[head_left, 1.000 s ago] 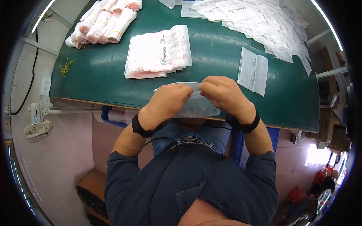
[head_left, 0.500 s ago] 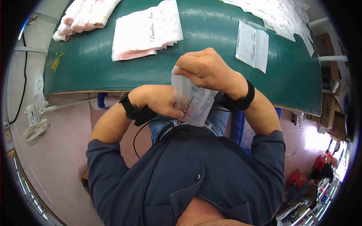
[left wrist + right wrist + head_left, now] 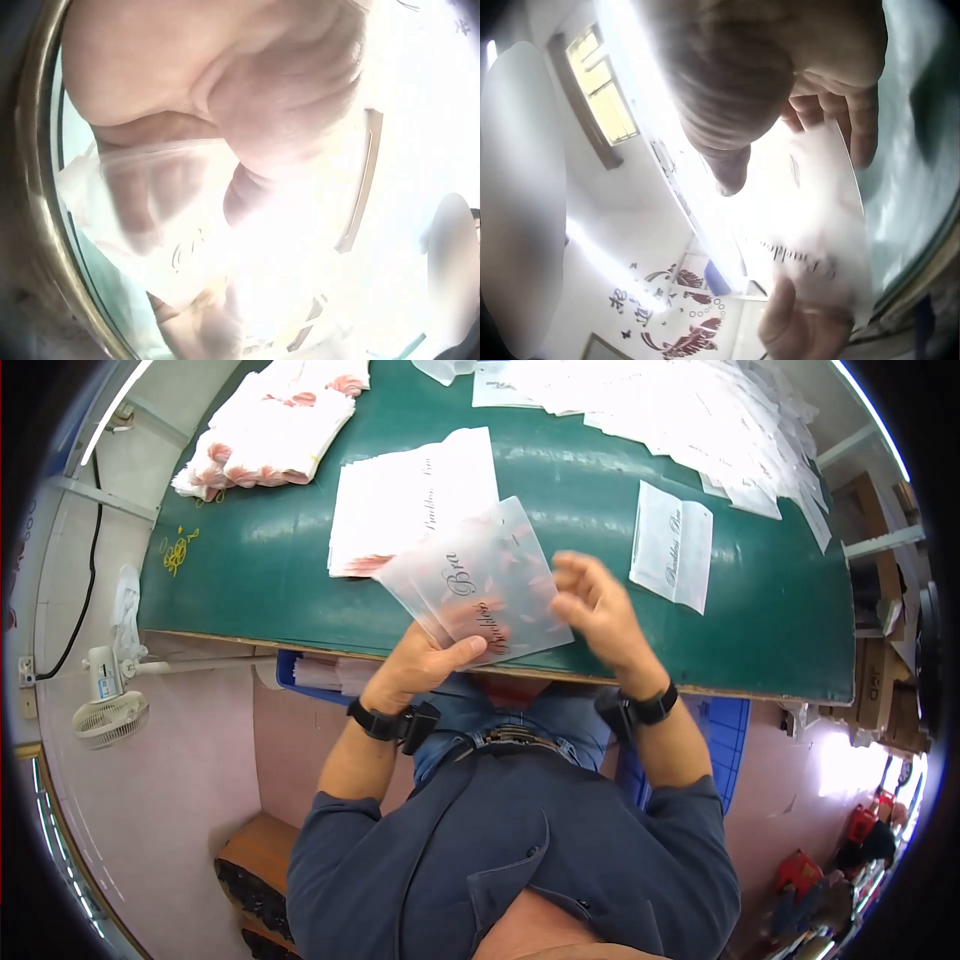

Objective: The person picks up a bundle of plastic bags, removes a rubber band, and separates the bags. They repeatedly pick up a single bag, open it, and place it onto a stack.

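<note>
The left hand (image 3: 425, 660) pinches the lower left edge of frosted printed bags (image 3: 500, 585), thumb on top and fingers beneath, seen through the film. They are held tilted over the table's near edge, overlapping the corner of a white bag stack (image 3: 385, 500). Just right of the bags is the right hand (image 3: 605, 615), its fingers loosely bent with nothing visibly gripped. In the left wrist view the left hand (image 3: 217, 90) has its fingers behind the translucent film (image 3: 172, 217). The right wrist view shows the right hand (image 3: 780, 67) by the bag's upper edge (image 3: 825, 202); contact is unclear.
On the green table (image 3: 570, 480) are bundled bags (image 3: 270, 435) at the back left, yellow rubber bands (image 3: 177, 552), a single printed bag (image 3: 672, 548) at the right and a spread pile of bags (image 3: 690, 420) behind. Blue crates (image 3: 725, 745) stand below; a fan (image 3: 110, 715) is at the left.
The bags have turned and fanned out, rising from near the lap to above the table edge. The right hand has let go of their upper end and moved to the right.
</note>
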Demonstrator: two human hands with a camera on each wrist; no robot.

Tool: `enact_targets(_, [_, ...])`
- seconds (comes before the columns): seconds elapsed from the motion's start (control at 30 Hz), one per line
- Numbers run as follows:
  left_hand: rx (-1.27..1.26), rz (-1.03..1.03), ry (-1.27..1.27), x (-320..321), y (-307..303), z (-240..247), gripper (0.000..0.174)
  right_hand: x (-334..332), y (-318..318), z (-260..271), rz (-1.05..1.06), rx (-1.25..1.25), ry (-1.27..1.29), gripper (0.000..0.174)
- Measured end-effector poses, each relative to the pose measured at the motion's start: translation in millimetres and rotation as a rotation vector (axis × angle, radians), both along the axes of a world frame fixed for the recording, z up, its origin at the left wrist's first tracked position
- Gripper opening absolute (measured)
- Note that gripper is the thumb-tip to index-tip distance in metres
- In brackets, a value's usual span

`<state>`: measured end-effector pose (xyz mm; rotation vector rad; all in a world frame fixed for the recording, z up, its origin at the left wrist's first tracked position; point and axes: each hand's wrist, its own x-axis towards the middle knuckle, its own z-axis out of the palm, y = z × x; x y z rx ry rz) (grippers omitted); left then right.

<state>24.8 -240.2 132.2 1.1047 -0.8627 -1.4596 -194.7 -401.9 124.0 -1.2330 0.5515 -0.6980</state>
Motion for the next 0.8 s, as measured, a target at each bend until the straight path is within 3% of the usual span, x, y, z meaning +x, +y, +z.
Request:
enact_targets(0.07, [-0.168,0.135,-0.050,-6,-4,-9,0.049,5,17,-7,0.085,0.103,-0.095,0.041])
enact_targets(0.1, [-0.171,0.135,-0.052,-2,-7,-8,0.049,5,21,-13,0.122,0.056,0.020,0.035])
enact_targets(0.2, [-0.271,0.292,0.531,15,-21,-1,0.044,0,33,-15,0.175,-0.026,0.265,0.023])
enact_targets(0.23, [-0.252,0.282,0.548,16,-23,0,0.044,-2,44,-13,0.173,-0.059,0.297,0.019])
enact_targets(0.33, [-0.333,0.322,0.487,17,-41,12,0.041,-10,51,-2,0.137,-0.158,0.374,0.014])
enact_targets(0.43, [-0.132,0.398,0.183,20,-46,13,0.036,-22,44,-3,0.034,-0.044,0.276,0.015])
enact_targets(0.47, [-0.135,0.366,0.190,17,-48,8,0.036,-28,41,-4,0.001,-0.046,0.280,0.015])
enact_targets(0.57, [-0.217,0.478,-0.277,6,-53,-13,0.038,-47,26,-4,-0.208,-0.110,0.230,0.017])
enact_targets(0.73, [-0.305,0.498,-0.342,-51,-84,-7,0.046,-98,-19,16,-0.421,-0.156,0.282,0.019])
enact_targets(0.8, [-0.285,0.329,-0.407,-59,-94,-13,0.049,-122,-53,24,-0.529,-0.184,0.346,0.021])
